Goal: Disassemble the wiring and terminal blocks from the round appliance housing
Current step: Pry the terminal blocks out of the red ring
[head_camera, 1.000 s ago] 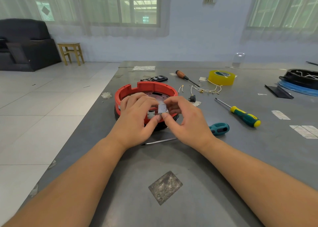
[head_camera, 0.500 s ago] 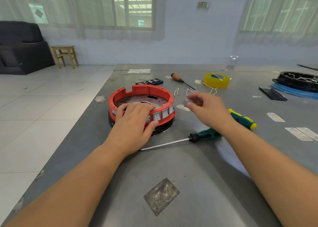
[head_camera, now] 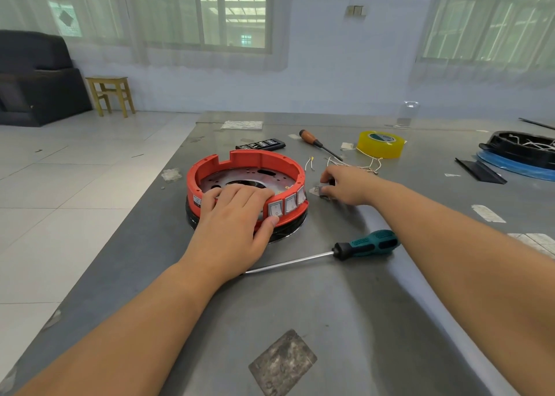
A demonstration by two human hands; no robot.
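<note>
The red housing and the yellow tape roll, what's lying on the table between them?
In the head view, loose wires and the orange-handled screwdriver lie between the red housing and the yellow tape roll.

Daylight comes through two curtained windows [head_camera: 210, 11] set in a pale blue wall [head_camera: 345, 74]. On the white tiled floor [head_camera: 75, 170] at the left, a dark sofa [head_camera: 33, 77] stands beside a small wooden stool [head_camera: 111, 93].

head view, forward-down, close over table [head_camera: 345, 320]
</note>
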